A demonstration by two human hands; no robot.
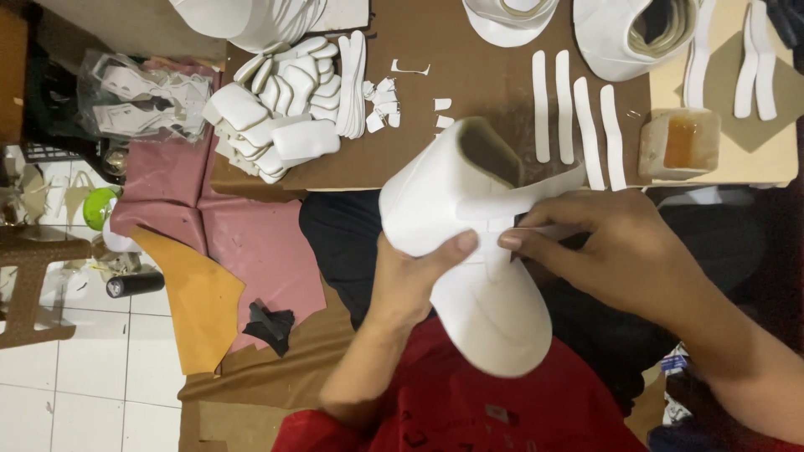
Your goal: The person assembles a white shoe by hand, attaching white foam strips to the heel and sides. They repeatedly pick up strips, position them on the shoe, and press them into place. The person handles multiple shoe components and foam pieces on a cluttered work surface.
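A white high-top shoe upper (469, 251) is held over my lap, its opening turned toward the table. My left hand (410, 280) grips it from below, thumb pressed on its side. My right hand (603, 247) pinches a white strap (536, 191) that lies across the shoe's front, fingertips meeting the left thumb. Both hands touch the shoe.
On the brown table (469, 92) lie several long white strips (578, 117), a pile of white cut pieces (280, 109), small scraps (381, 105) and a glue pot (680, 142). More white shoe uppers (628, 33) stand at the back. Pink and orange sheets (209, 251) lie on the floor at left.
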